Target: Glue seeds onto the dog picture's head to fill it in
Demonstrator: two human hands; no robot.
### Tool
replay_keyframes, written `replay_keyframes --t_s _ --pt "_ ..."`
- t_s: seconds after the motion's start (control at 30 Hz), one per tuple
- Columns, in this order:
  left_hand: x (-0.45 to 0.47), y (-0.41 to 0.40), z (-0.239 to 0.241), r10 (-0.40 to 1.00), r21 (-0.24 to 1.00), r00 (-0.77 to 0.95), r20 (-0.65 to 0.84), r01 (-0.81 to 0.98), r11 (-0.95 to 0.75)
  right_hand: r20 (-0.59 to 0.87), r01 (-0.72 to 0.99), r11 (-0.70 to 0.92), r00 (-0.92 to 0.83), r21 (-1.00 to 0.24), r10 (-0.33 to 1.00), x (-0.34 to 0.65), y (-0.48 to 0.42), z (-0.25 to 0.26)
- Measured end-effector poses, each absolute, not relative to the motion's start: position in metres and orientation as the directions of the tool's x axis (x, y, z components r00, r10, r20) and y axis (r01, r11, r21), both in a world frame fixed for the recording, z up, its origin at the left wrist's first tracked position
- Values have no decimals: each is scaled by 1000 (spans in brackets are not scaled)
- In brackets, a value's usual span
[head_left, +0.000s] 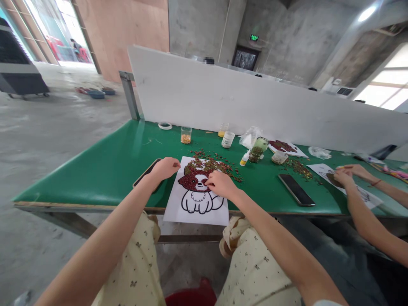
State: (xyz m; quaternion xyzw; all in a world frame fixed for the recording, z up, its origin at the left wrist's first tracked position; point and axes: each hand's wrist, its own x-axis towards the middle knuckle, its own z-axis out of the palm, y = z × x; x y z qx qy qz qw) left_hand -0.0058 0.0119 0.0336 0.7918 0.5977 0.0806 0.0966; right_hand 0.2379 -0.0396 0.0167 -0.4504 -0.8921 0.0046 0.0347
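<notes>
A white sheet (pixel 197 212) with a black outline drawing of a dog lies at the near edge of the green table (pixel 105 165). The dog's head (pixel 194 180) is filled with dark red and brown seeds. My right hand (pixel 219 183) rests on the sheet at the head's right side, fingers pinched together on something too small to make out. My left hand (pixel 165 167) is curled shut at the sheet's upper left corner, beside a dark phone (pixel 145 174). Loose seeds (pixel 219 163) lie scattered just past the sheet.
A second phone (pixel 296 190) lies to the right. Small jars (pixel 186 135), a white cup (pixel 228 139), a glue bottle (pixel 244 159) and bags of seeds stand further back before a white partition (pixel 255 102). Another person's hands (pixel 347 173) work on a sheet at right.
</notes>
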Motion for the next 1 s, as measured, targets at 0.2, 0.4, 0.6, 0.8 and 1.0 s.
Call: replay_keyframes --t_s 0.2,0.4,0.6,0.8,1.0 --pt "-7 13 33 961 251 277 13 929 -271 76 799 601 -598 -22 798 237 -41 17" --pt "-8 14 31 959 254 284 17 926 -279 70 795 606 -603 -24 794 238 -39 13" --pt "-7 14 32 957 253 288 24 925 -284 148 774 633 -624 -20 767 235 -37 9" --pt "-7 12 33 958 259 285 21 924 -280 146 792 610 -600 -36 787 230 -34 5" --pt "-7 11 34 960 264 280 19 924 -275 158 793 608 -598 -26 786 230 -33 4"
